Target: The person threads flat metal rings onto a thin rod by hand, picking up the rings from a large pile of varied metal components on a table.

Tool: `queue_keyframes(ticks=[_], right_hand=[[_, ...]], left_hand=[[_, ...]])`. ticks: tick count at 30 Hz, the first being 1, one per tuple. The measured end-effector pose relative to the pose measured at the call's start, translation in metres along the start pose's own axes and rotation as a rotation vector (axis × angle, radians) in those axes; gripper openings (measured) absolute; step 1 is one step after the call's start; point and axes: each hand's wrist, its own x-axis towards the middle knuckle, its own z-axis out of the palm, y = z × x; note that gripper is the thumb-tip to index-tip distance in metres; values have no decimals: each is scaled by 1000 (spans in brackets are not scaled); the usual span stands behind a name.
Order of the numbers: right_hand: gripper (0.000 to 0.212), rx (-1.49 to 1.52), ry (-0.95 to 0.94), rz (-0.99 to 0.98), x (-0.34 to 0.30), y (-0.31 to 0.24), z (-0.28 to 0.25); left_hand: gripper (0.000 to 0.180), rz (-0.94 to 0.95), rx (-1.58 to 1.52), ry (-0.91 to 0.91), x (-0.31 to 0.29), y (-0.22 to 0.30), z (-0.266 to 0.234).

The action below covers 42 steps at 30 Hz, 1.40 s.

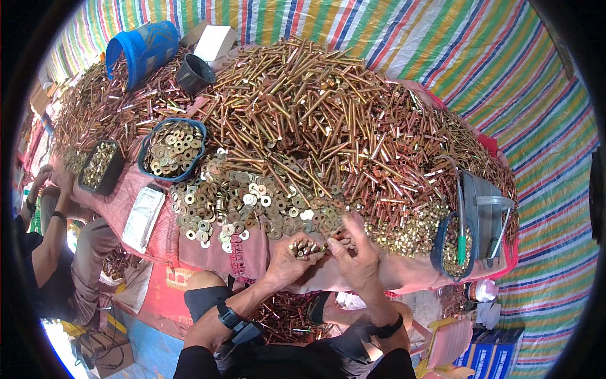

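Near the table's front edge, my left hand (289, 260) is closed round a bundle of brass-coloured bolts (305, 248), their ends facing up. Just to its right, my right hand (358, 256) pinches a small coppery metal piece between thumb and fingers; its kind is too small to tell. Flat metal washers (252, 201) lie spread beyond my left hand. A heap of small brass-coloured nuts (410, 234) begins beside my right hand. Behind both hands rises a large pile of long golden and coppery bolts (297, 107).
A blue tub of washers (144, 158) and a dark tray of small parts (117, 175) stand left. At right are a dark tub (437, 252) with a green-handled tool (461, 249) and a grey container (481, 221). A blue bucket (154, 47) lies tipped behind. A co-worker's hands (57, 179) are far left.
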Motion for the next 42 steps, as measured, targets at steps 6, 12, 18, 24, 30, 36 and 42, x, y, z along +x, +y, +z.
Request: queue_keyframes(ticks=[6,12,18,24,30,36,42], right_hand=[[28,-14,-139,-125,-2,-1,9],[19,-164,-3,57,-10,19,-17],[21,-545,-10,420,-16,67,-58],[24,-639,-112,464,-24,84,-39],[26,-577,-131,417,-19,83,-40],[22,-666,-165,383,-21,79,-42],[16,-313,-147,529,-17,76,-38]], left_hand=[[18,174,-56,12,1,-1,3],[16,89,-80,15,1,-13,1],[17,134,-84,46,2,-17,3],[18,124,-73,51,1,-13,4],[16,106,-106,27,1,-10,1],[15,84,-121,4,0,-8,0],[15,36,-114,-4,2,-9,-2]])
